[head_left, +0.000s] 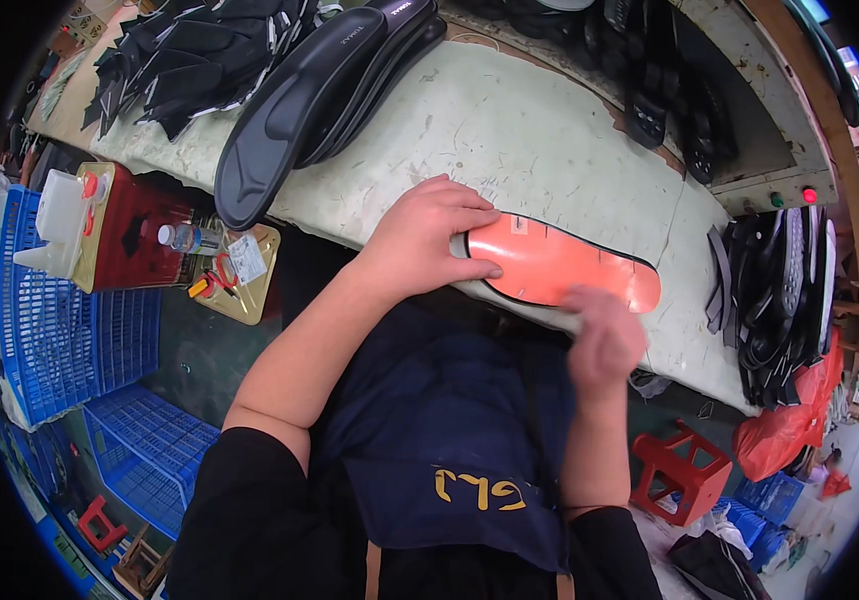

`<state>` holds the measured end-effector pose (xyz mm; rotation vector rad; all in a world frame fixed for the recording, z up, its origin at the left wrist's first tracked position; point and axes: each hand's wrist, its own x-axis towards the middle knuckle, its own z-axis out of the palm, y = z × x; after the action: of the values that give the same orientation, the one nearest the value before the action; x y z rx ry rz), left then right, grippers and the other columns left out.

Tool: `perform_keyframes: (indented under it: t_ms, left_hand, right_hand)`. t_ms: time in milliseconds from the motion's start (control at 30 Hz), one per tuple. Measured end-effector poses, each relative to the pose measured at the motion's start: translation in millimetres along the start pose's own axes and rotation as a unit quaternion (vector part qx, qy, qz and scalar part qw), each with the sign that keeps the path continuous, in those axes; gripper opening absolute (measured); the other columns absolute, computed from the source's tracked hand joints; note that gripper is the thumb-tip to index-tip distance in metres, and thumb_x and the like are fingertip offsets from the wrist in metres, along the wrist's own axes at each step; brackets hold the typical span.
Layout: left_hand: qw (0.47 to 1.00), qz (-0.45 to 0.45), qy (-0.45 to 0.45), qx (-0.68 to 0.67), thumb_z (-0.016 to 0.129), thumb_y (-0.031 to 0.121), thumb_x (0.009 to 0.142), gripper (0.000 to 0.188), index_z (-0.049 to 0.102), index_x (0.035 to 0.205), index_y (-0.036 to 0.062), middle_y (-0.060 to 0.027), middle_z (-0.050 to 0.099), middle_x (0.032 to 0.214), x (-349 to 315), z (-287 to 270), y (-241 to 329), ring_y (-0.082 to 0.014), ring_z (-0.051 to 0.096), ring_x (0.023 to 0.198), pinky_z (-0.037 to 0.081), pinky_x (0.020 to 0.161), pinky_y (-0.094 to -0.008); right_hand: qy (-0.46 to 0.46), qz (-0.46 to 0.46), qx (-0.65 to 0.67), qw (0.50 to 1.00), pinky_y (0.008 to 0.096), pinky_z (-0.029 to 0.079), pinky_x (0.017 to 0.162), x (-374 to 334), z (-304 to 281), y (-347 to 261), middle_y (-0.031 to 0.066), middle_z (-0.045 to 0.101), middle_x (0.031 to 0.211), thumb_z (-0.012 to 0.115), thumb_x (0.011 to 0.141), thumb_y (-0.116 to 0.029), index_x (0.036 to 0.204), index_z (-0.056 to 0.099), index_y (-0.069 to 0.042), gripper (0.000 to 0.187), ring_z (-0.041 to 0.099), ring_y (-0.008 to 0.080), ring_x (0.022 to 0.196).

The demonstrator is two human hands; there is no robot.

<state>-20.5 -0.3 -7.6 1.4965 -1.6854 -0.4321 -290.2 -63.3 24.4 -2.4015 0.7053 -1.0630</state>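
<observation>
- Lying along the near edge of the pale worktable (569, 130), the orange sole (559, 262) is in the middle of my feed, glossy side up, with a dark rim showing along its edges and small marks on its face.
- On my left side, the left hand (434, 238) grips the sole's left end, thumb on the near edge and fingers at the far edge.
- My right hand (604, 338) is at the sole's near edge, toward its right end; motion blur smears it, so from here I cannot tell whether its fingers are closed or holding anything.
- Below both hands I see the dark blue apron (419, 400), with yellow lettering.
- Up and left of the sole, on the tabletop, I have a stack of black insoles (284, 130), and beyond it a heap of black cut pieces (189, 70).
- Left of the table, a clear bottle (194, 238) and red-handled scissors (221, 280) sit near a red tin (134, 215).
- Farther down that side I make out a blue crate (149, 440).
- To the right, I see a bundle of dark straps (779, 300) at the table's end, and a red stool (684, 475) below it.
</observation>
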Motion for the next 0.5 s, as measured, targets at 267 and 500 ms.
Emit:
perform_keyframes:
  t_ms: [267, 500]
  left_hand:
    - [1.000, -0.024, -0.007, 0.001, 0.096, 0.031, 0.070, 0.056, 0.080, 0.114, 0.0010, -0.0125, 0.077, 0.118, 1, -2, 3, -0.0326, 0.070, 0.117, 0.046, 0.117, -0.0517]
    - [1.000, 0.007, 0.012, 0.009, 0.095, 0.031, 0.068, 0.055, 0.081, 0.112, 0.0009, -0.0122, 0.077, 0.114, 3, 1, 3, -0.0321, 0.069, 0.108, 0.054, 0.102, -0.0449]
  right_hand:
    - [0.027, 0.199, -0.010, 0.980, 0.0334, 0.056, 0.068, 35, -17, 47, 0.0117, 0.075, 0.076, 0.065, 0.106, -0.010, 0.081, 0.074, 0.006, 0.031, 0.071, 0.0232, 0.070]
    - [-0.006, 0.189, -0.061, 0.980, 0.0344, 0.056, 0.069, 39, -18, 47, 0.0125, 0.074, 0.076, 0.066, 0.106, -0.012, 0.083, 0.075, 0.006, 0.030, 0.071, 0.0235, 0.070]
